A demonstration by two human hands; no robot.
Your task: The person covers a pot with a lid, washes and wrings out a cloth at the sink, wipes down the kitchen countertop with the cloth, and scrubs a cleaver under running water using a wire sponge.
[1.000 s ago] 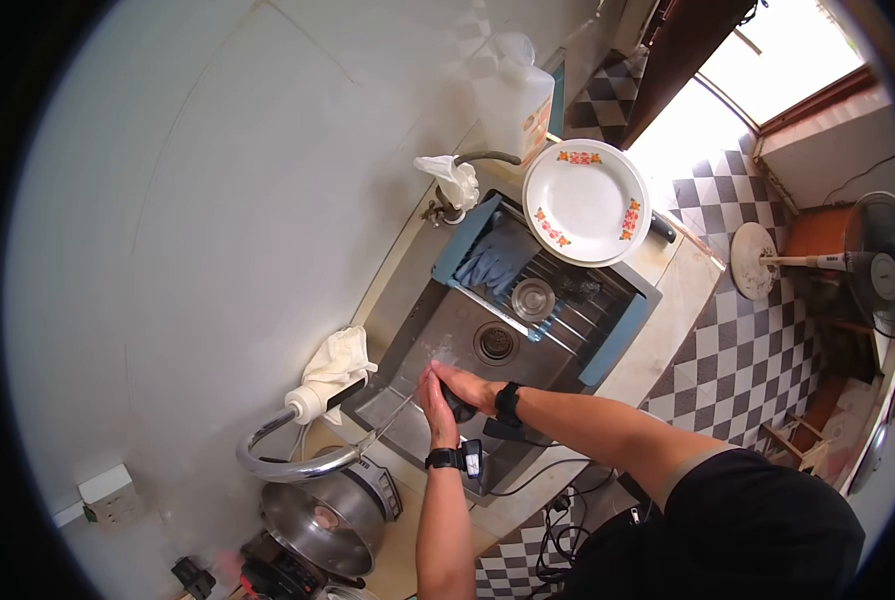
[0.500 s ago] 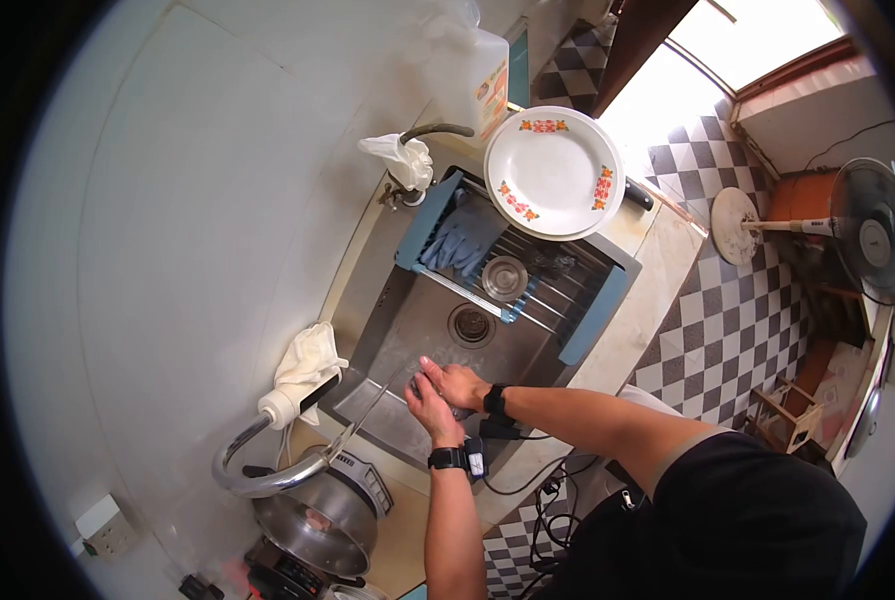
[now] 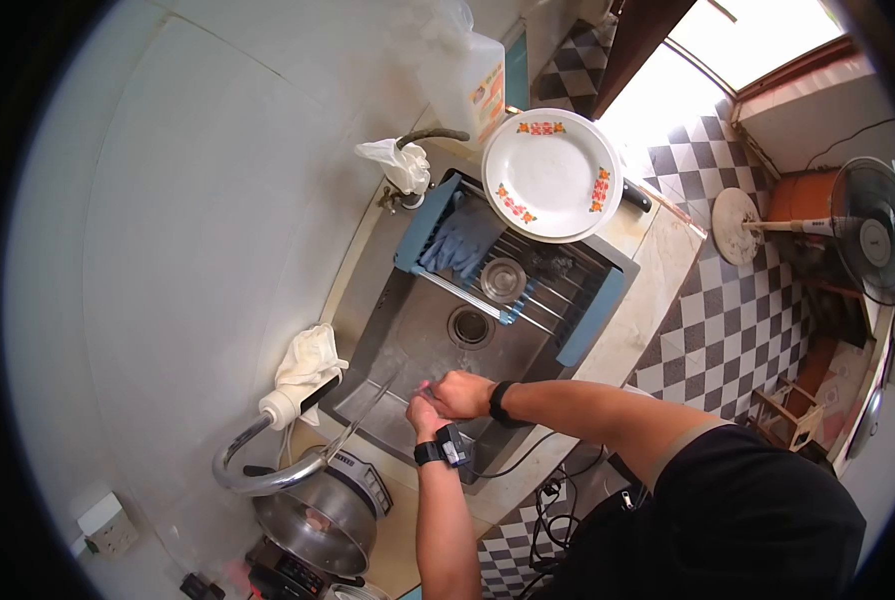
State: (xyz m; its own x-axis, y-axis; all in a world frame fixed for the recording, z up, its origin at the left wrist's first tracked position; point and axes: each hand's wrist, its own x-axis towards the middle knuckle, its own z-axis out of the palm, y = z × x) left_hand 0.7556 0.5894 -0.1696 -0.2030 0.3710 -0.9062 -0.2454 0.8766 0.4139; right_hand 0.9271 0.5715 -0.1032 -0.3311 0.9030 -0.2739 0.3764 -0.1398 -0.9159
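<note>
Over the near part of the steel sink [image 3: 393,335], my left hand [image 3: 427,414] and my right hand [image 3: 462,394] are pressed together with fingers curled. A small pinkish spot shows at their fingertips, but whatever lies between them is hidden. Just left of the hands, a stream of water falls from the curved faucet [image 3: 268,484] into the basin. Both wrists carry black straps, and a small box sits on the left one.
Across the sink's far end lies a drying rack [image 3: 596,315] holding blue gloves [image 3: 460,240] and a round metal strainer [image 3: 504,280]. White plates [image 3: 553,175] stand beyond it. A steel pan [image 3: 318,530] sits left of the sink. Cables [image 3: 558,515] hang by the counter edge.
Both hands have drawn closer together and curled up, with the left wrist turning and shifting slightly left. Fingers that were stretched out are now folded in.
</note>
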